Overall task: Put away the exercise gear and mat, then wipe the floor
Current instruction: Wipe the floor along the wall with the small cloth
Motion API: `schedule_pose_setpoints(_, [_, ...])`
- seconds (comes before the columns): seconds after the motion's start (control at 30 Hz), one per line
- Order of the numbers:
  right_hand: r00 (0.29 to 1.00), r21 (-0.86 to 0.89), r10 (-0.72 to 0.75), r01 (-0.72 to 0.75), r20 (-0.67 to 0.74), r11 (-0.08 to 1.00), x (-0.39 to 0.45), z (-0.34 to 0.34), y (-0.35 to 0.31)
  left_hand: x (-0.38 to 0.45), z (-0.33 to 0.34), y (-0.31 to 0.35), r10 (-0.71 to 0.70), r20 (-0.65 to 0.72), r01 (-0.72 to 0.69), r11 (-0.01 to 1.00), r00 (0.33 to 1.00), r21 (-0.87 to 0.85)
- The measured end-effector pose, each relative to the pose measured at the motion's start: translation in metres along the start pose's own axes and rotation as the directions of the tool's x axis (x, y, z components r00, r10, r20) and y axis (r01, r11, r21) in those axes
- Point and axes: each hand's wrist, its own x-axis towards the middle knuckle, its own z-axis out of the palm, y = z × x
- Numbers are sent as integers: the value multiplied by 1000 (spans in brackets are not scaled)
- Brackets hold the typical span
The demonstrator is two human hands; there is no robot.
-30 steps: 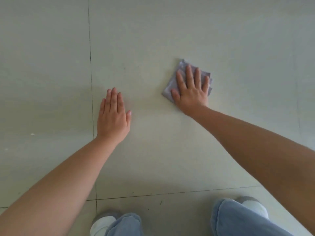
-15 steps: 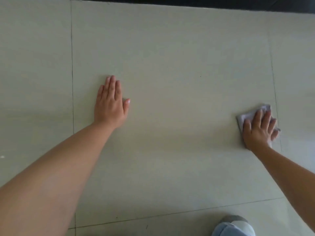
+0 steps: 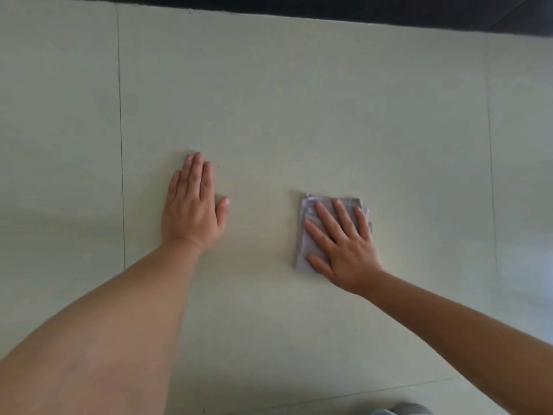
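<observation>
A small folded grey-lilac cloth [image 3: 305, 235] lies flat on the pale tiled floor [image 3: 299, 100], right of the middle of the view. My right hand [image 3: 344, 250] presses down on it with fingers spread, covering its right half. My left hand [image 3: 191, 208] rests palm down on the bare tile to the left of the cloth, fingers together, holding nothing. No exercise gear or mat is in view.
A dark strip [image 3: 329, 7] borders the floor along the top of the view. Grout lines run at the left [image 3: 121, 145] and at the right [image 3: 490, 175]. A grey shoe tip [image 3: 410, 410] shows at the bottom edge.
My right hand swept the cloth out to the right, then back left toward the middle. My left hand stayed planted on the tile.
</observation>
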Motion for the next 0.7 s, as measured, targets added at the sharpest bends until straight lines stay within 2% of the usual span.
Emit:
schedule_pose_setpoints(0.03, [999, -27, 31, -31, 8, 999, -11, 2, 22, 0, 0, 0, -1, 9, 1, 1000, 1000, -2])
schedule_pose_setpoints(0.07, [991, -12, 136, -136, -9, 991, -15, 0, 43, 0, -1, 0, 0, 13, 0, 1000, 1000, -3])
schedule_pose_setpoints(0.1, [953, 50, 300, -298, -46, 953, -8, -9, 60, 1, -1, 0, 0, 13, 0, 1000, 1000, -2])
schedule_pose_setpoints(0.17, [786, 210, 616, -597, -37, 774, 33, -28, 79, 2, 0, -1, -7, 10, 7, 1000, 1000, -5])
schedule_pose_setpoints(0.2, [719, 292, 695, -665, 2, 687, 60, -39, 78, 2, 0, -1, -6, 11, 6, 1000, 1000, -8])
schedule_pose_setpoints(0.23, [695, 336, 719, -680, 12, 652, 88, -51, 71, 2, 1, -1, -5, 9, 5, 1000, 1000, -7])
schedule_pose_setpoints(0.27, [719, 350, 695, -650, -5, 675, 112, -62, 58, 3, 2, -1, -5, 1, 5, 1000, 1000, 0])
schedule_pose_setpoints(0.3, [773, 342, 634, -589, -27, 732, 128, -68, 40, 3, 2, -1, -5, -11, 5, 1000, 1000, 9])
schedule_pose_setpoints(0.4, [947, 226, 306, -279, -98, 934, 127, -55, -12, 3, 2, -2, -3, -27, 4, 1000, 1000, 26])
schedule_pose_setpoints(0.47, [991, 55, 37, -31, -126, 998, 82, -34, -18, 3, 3, -2, -4, -22, 5, 1000, 1000, 28])
schedule_pose_setpoints(0.53, [998, -7, -53, 53, -23, 999, 29, -14, 13, 3, 2, -3, -6, -7, 6, 1000, 1000, 26])
schedule_pose_setpoints(0.57, [1000, -23, -12, 12, 7, 1000, 8, -9, 36, 3, 2, -3, -3, -4, 3, 1000, 1000, 26])
schedule_pose_setpoints(0.6, [993, 9, 112, -113, 22, 994, -3, -10, 59, 3, 2, -3, 1, -6, -1, 1000, 1000, 26])
schedule_pose_setpoints(0.63, [954, 80, 300, -299, -1, 951, -4, -16, 79, 3, 3, -3, 5, -19, -5, 1000, 1000, 27])
schedule_pose_setpoints(0.7, [757, 235, 653, -637, 10, 734, 30, -38, 101, 3, 6, -5, 10, -72, -8, 1000, 997, 22])
